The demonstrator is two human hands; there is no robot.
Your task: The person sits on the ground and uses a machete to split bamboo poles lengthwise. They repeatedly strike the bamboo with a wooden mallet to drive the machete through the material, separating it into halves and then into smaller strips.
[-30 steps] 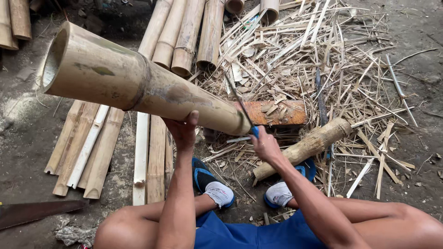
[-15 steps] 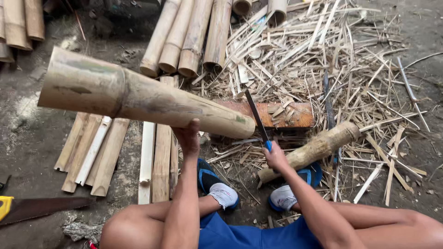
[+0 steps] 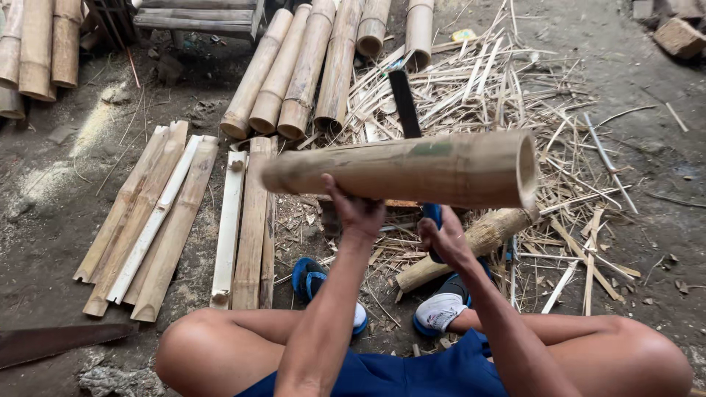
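Observation:
My left hand grips a thick bamboo section from below and holds it level across my front, its open end to the right. My right hand is closed on the blue handle of a dark-bladed knife, whose blade rises behind the bamboo. I sit on the ground with knees apart, feet in blue sandals with white socks. A short bamboo log lies under my right hand.
Split bamboo slats lie at the left, whole bamboo tubes at the back, a heap of thin splinters at the right. A saw blade lies at the lower left. More tubes are stacked far left.
The bamboo section has swung round: its open end pointed up-left before and now points right, held level. My right hand keeps the knife, blade now upright behind it.

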